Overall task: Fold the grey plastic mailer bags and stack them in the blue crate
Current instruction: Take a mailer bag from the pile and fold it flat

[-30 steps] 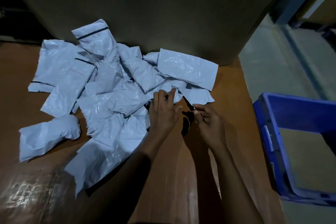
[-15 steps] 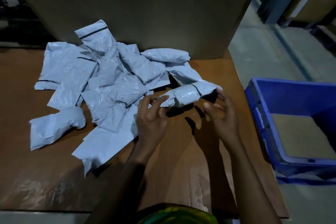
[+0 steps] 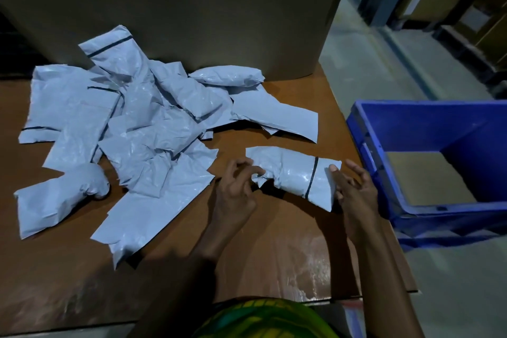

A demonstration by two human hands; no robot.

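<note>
The left hand (image 3: 238, 190) pinches the near-left end of a crumpled, half-rolled bag (image 3: 295, 174) between curled fingertips. The right hand (image 3: 354, 191) grips the bag's other end, thumb on top by the dark strip, the other fingers loosely spread. The bag hangs between the two hands, just above the table (image 3: 274, 252). Just right of the right hand stands the blue crate (image 3: 428, 126), beside the table edge, with none of the bags visible inside. Just beyond the hands lies a flat bag (image 3: 277, 116). Left of the left hand sprawls the pile (image 3: 137, 123) of loose bags. Behind them rises a big cardboard box (image 3: 192, 14).
</note>
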